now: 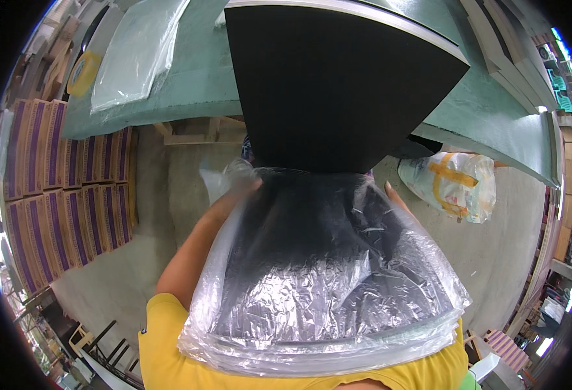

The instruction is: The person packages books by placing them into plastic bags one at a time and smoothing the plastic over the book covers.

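A large flat black board [338,78] rests with its far part on the table and its near part tilted toward me. A clear plastic bag [325,286] covers the near part, wrinkled and shiny, and reaches up against my yellow shirt. My left hand [245,182], somewhat blurred, is closed at the bag's upper left edge. At the upper right edge is my right hand [396,196]; only part of its fingers shows beside the bag, and the rest lies behind the plastic. It seems to grip the bag's edge.
The green-topped table [201,84] carries a stack of clear plastic bags [136,52], a yellow tape roll [84,73] and pale boards [504,58] at right. Stacked cartons [71,188] stand at left. A taped plastic bundle [452,185] lies on the floor.
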`<state>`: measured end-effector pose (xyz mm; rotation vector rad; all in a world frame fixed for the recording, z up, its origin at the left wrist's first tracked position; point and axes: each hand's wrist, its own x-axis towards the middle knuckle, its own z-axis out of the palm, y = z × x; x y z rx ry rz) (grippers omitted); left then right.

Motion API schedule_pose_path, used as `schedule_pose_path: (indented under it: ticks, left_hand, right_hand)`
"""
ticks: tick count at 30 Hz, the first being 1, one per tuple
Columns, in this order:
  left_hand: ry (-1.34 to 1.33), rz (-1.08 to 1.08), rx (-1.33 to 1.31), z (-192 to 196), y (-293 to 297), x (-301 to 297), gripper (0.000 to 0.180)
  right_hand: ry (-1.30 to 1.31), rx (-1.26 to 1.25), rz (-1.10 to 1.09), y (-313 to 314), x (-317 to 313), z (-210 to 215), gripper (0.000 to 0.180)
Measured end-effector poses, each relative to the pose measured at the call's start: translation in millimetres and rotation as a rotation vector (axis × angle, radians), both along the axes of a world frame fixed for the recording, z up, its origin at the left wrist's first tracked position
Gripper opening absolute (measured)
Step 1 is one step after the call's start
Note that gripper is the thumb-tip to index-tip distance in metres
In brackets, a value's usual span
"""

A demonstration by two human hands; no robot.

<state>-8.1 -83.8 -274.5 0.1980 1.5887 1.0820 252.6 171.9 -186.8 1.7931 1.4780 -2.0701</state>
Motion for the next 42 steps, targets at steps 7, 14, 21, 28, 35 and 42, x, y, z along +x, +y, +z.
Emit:
schedule_pose_path:
  ticks: [7,14,21,28,35,42]
  left_hand:
    - [-0.174,-0.197,0.395,3,-20,16,0.065]
    - [0.194,-0.394,0.045,125,-29,17,0.039]
    - [-0.195,-0.996,0.829,268,33,21,0.033]
    - [0.433,-0.733,0.164,82,62,40,0.026]
    - [0.621,-0.129,0.967,273,138,10,0.034]
    - [0.65,-0.06,0.726,246,110,4,0.018]
  right_hand:
    - [0.011,-0.274,0.115,-8,31,12,0.038]
    - [-0.094,0.045,0.796,-4,49,71,0.036]
    - [1.349,-0.276,1.725,-12,-51,181,0.071]
    - [0.227,0.176,1.485,1,-50,33,0.077]
    - [0.839,0.354,0.669,-1,-137,128,0.023]
    - [1.016,0.209,0.495,-5,-125,159,0.058]
